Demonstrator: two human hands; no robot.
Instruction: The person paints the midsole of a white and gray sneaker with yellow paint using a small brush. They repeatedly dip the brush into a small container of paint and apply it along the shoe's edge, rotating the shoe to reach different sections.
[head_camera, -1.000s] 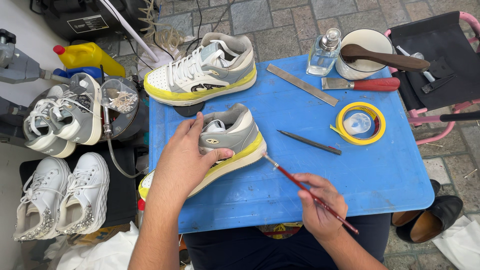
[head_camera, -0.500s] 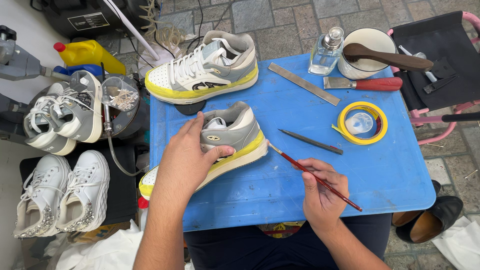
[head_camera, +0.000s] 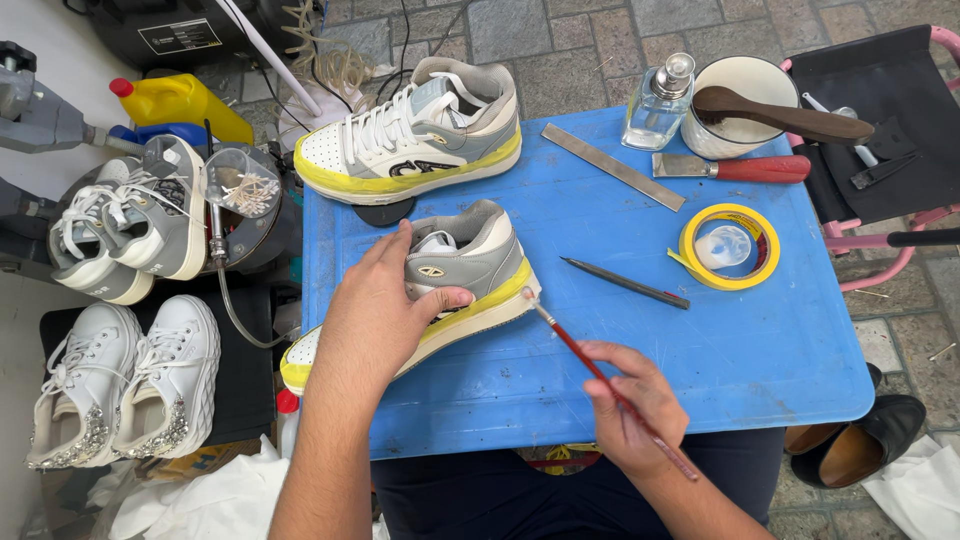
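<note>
On the blue table (head_camera: 760, 370), at its centre, lies the grey sneaker (head_camera: 455, 275) with its yellow-taped sole; my left hand (head_camera: 375, 310) is clamped over its middle, thumb on the side. At 12 o'clock stands a second sneaker (head_camera: 415, 135). At 1 o'clock a white bowl (head_camera: 725, 105) carries a wooden spoon (head_camera: 780, 115) across its rim, beside a glass bottle (head_camera: 660, 100) of clear liquid. At 5 o'clock my right hand (head_camera: 630, 405) pinches a thin red brush (head_camera: 600, 375), tip touching the heel.
</note>
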